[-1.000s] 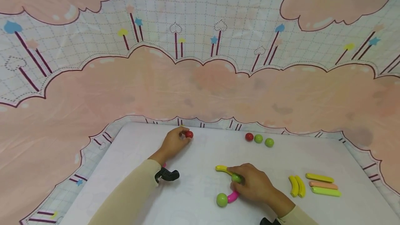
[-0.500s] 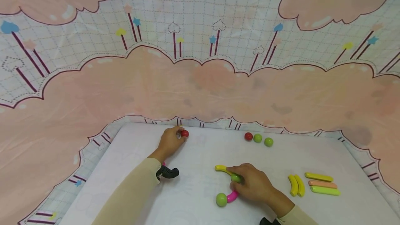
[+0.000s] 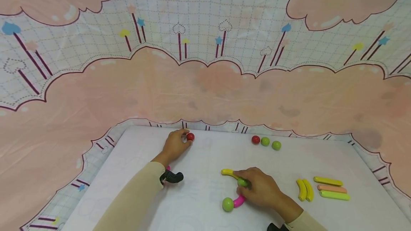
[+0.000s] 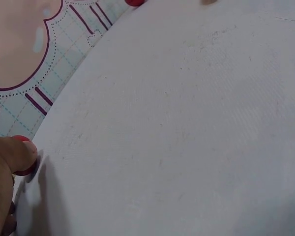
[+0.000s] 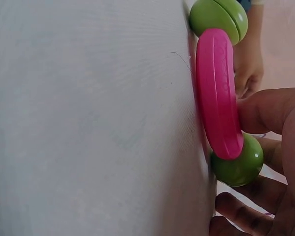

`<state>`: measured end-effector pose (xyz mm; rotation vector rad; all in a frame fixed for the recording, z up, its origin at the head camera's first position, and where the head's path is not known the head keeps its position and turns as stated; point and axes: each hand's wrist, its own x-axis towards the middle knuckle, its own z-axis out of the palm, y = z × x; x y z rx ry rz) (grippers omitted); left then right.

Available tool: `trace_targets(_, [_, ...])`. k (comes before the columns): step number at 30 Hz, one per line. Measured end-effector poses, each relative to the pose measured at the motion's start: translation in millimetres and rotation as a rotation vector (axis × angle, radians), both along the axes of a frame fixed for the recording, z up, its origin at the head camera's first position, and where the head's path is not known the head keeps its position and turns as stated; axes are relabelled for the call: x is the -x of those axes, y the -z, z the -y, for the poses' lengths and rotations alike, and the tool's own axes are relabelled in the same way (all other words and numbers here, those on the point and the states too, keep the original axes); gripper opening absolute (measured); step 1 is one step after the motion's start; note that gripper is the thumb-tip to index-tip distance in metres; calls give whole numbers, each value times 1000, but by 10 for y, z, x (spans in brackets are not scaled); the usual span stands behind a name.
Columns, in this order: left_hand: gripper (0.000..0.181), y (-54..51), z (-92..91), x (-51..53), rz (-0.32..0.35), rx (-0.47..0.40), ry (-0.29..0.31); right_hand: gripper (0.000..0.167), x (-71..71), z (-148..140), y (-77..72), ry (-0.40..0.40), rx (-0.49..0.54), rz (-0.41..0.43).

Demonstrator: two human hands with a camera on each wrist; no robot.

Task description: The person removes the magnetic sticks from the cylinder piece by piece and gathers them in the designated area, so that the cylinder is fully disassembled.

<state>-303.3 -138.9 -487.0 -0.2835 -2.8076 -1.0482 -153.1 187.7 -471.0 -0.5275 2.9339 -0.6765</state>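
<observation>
In the head view my left hand [image 3: 174, 146] pinches a red ball [image 3: 190, 136] at the table's far edge, left of centre. The left wrist view shows the thumb against this red ball [image 4: 25, 172]. My right hand [image 3: 261, 188] grips a green ball [image 3: 243, 182] joined to a pink curved rod [image 3: 239, 201], whose other end meets another green ball [image 3: 228, 204]. Its index finger touches a yellow curved rod [image 3: 227, 172]. In the right wrist view the thumb lies against the pink rod [image 5: 219, 93], with fingers behind the green ball [image 5: 238, 164].
A red ball [image 3: 255, 139] and two green balls [image 3: 270, 143] stand in a row at the back. On the right lie two yellow curved rods [image 3: 305, 189] and straight yellow [image 3: 328, 181], orange [image 3: 332, 189] and green rods [image 3: 334, 195]. Something pink [image 3: 168, 168] shows behind the left wrist.
My left hand has shifted slightly left with the red ball, then stayed nearly still. My right hand and the joined pieces have not visibly moved.
</observation>
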Motion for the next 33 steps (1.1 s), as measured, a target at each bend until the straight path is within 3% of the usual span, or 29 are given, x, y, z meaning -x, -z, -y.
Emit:
trace_targets(5, [46,-49,-21,-35,1,20,-13,66,-14,5,-7,43,11,25])
trace_targets(9, [43,-109,-98,-112,-98,68,-14,72,3,-16,-2,108,79,72])
trace_targets(11, [41,-145,-159,-177,-151,101,17,70,12,-43,0,134,130,86])
trace_targets(13, [39,-178,-227,-255,-195,138,81,66,23,-73,6,150,167,92])
trace_targets(16, [35,-229,-338,-395,-200,197,206,61,38,-107,9,133,197,85])
trace_targets(22, [30,-286,-557,-680,-91,255,465,45,48,-113,12,86,198,72])
trace_targets(25, [31,-274,-651,-779,-67,266,578,35,43,-99,22,89,195,57])
trace_targets(29, [32,-222,-732,-857,-78,283,683,27,33,-73,36,97,193,15])
trace_targets(33, [34,-213,-767,-919,-77,323,734,28,24,-51,35,128,166,-12])
